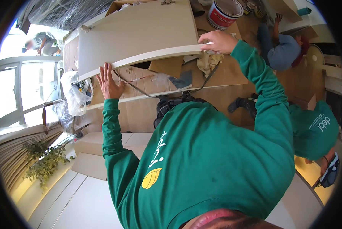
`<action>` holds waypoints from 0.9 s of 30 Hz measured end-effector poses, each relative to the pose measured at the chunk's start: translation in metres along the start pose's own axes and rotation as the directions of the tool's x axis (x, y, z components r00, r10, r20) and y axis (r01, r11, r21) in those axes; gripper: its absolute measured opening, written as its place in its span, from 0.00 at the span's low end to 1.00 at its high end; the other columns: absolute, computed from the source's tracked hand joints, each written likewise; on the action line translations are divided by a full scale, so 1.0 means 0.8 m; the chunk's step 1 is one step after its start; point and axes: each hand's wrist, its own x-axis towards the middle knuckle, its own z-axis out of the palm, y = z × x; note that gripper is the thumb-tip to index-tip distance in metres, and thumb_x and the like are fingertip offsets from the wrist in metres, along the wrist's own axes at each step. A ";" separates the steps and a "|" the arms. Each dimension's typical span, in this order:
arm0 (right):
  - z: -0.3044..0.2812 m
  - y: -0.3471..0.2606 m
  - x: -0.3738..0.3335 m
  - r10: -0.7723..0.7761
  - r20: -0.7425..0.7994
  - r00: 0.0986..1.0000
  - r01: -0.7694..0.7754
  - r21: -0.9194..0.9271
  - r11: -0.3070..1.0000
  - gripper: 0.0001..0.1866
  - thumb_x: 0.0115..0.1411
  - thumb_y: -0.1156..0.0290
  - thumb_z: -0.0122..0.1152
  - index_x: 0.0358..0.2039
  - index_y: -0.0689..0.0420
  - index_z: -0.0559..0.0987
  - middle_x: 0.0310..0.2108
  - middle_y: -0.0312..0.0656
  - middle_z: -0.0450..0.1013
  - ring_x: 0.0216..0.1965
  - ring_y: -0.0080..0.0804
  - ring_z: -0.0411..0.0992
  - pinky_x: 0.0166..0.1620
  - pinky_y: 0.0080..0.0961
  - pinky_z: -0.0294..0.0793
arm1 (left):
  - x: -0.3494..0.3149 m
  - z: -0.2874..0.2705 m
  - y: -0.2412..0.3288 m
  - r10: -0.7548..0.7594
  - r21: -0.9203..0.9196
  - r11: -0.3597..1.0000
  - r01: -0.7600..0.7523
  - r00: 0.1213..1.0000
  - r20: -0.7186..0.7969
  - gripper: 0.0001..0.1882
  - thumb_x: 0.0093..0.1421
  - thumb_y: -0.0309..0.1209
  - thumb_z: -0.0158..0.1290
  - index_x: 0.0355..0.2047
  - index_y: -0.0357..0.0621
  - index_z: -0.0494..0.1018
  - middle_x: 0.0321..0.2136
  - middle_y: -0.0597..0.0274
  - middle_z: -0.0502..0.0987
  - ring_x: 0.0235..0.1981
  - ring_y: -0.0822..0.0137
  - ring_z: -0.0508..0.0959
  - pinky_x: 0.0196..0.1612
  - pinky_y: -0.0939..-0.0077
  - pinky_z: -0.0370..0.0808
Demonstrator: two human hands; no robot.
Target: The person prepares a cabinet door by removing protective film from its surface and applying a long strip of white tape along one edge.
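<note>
A large beige cabinet door panel (140, 34) lies in front of me, with metal hinges (86, 28) fixed near its far and left edges. My left hand (110, 83) is open, its fingertips resting on the panel's near edge toward the left end. At the panel's right near corner my right hand (221, 41) is closed around a small whitish roll (210, 51), held against the edge. The roll is partly hidden by the fingers, so its exact kind is unclear.
Cardboard (232, 72) lies beneath the panel. A red and white paint bucket (224, 14) stands beyond my right hand; crumpled paper (209, 63) lies below it. A white plastic bag (76, 91) is at the left. Other people (283, 49) are at the right and outside the window.
</note>
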 end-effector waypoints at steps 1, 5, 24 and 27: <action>0.000 0.029 -0.002 -0.023 -0.052 0.998 0.024 0.031 0.999 0.18 0.63 0.57 0.63 0.44 0.58 0.83 0.24 0.45 0.78 0.25 0.30 0.77 0.27 0.30 0.73 | 0.004 0.001 0.003 -0.003 -0.001 1.000 0.003 1.000 -0.008 0.54 0.42 0.28 0.64 0.72 0.49 0.53 0.73 0.55 0.54 0.75 0.48 0.50 0.74 0.41 0.42; -0.001 0.074 -0.008 -0.032 -0.071 0.997 0.044 0.165 0.985 0.16 0.62 0.58 0.64 0.41 0.58 0.85 0.22 0.42 0.78 0.24 0.29 0.77 0.29 0.30 0.74 | 0.009 0.006 0.005 0.007 -0.005 1.000 -0.007 1.000 -0.026 0.53 0.43 0.27 0.64 0.71 0.49 0.54 0.73 0.55 0.54 0.75 0.47 0.49 0.75 0.44 0.44; 0.029 0.086 -0.002 -0.035 -0.160 0.986 0.052 0.103 0.993 0.15 0.61 0.62 0.65 0.42 0.59 0.86 0.24 0.39 0.79 0.23 0.25 0.75 0.30 0.28 0.73 | 0.006 0.014 0.002 0.006 -0.054 0.999 -0.010 0.998 -0.070 0.51 0.43 0.24 0.64 0.69 0.46 0.57 0.72 0.52 0.57 0.74 0.45 0.51 0.74 0.48 0.49; 0.029 0.097 0.003 -0.113 -0.157 0.981 0.127 0.086 0.988 0.14 0.62 0.63 0.64 0.42 0.60 0.86 0.23 0.37 0.77 0.22 0.21 0.72 0.27 0.26 0.71 | 0.003 0.014 -0.002 0.007 -0.048 0.999 -0.011 0.996 -0.088 0.49 0.43 0.26 0.65 0.69 0.46 0.59 0.72 0.53 0.57 0.74 0.46 0.51 0.74 0.48 0.49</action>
